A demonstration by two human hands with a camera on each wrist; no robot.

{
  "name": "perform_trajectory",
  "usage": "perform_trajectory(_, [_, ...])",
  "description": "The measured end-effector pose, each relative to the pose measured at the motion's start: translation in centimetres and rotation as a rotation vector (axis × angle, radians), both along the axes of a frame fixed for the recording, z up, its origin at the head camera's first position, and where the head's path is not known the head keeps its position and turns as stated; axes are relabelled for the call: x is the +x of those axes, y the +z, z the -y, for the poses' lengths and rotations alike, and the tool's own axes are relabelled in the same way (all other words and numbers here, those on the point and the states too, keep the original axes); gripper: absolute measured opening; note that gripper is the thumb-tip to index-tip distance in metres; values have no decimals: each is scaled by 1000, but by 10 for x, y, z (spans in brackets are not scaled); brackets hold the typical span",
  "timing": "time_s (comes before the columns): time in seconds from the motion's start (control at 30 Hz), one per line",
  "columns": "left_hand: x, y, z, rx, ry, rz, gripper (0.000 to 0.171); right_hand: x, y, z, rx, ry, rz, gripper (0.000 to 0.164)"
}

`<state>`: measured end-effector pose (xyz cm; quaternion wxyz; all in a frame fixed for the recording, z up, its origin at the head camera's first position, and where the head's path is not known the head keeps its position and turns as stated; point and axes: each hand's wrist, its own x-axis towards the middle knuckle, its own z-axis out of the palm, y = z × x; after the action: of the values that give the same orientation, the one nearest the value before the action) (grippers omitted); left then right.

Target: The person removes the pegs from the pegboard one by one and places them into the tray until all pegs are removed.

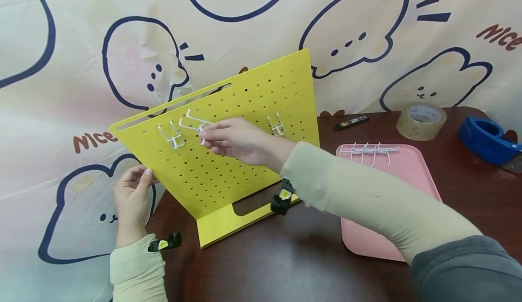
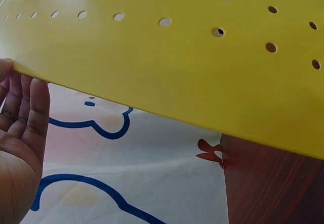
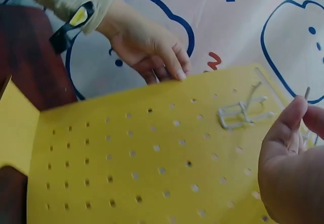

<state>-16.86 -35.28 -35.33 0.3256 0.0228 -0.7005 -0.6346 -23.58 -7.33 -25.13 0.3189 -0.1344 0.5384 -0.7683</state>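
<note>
A yellow pegboard (image 1: pixel 244 112) stands tilted on its base on the dark table. At its left edge, my left hand (image 1: pixel 133 198) pinches the board between thumb and fingers; the left wrist view shows those fingers (image 2: pixel 38 107) behind the edge. My right hand (image 1: pixel 240 141) pinches a white wire hook (image 1: pixel 195 123) in front of the board's upper left part. One white double hook (image 1: pixel 175 140) hangs on the board just left of it, and another white hook (image 1: pixel 277 126) hangs farther right. In the right wrist view the held hook is mostly hidden by the fingers.
On the right, a pink tray (image 1: pixel 387 189) carries several white wire hooks (image 1: pixel 369 150). Behind it are a roll of clear tape (image 1: pixel 422 120) and a small dark packet (image 1: pixel 351 122). A blue tape dispenser (image 1: pixel 487 139) sits at the far right. A patterned cloth (image 1: pixel 261 30) hangs behind the table.
</note>
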Motion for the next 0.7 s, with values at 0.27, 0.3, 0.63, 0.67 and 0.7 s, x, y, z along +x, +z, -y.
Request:
perform_trajectory(0.27, [0, -2, 2, 23, -15, 1, 8, -11, 7, -76, 26, -76, -157, 31])
perform_trajectory(0.3, [0, -2, 2, 28, -16, -3, 9, -14, 6, -87, 36, -102, -165, 31])
perform_trajectory(0.63, [0, -3, 0, 6, -21, -26, 8, -36, -21, -186, 199, -312, -202, 26])
perform_trajectory(0.67, [-1, -3, -1, 6, -20, -28, 8, -37, -23, -195, 224, -327, -206, 25])
perform_trajectory(0.7, [-1, -3, -1, 9, -20, -30, 7, -38, -25, -204, 244, -342, -205, 24])
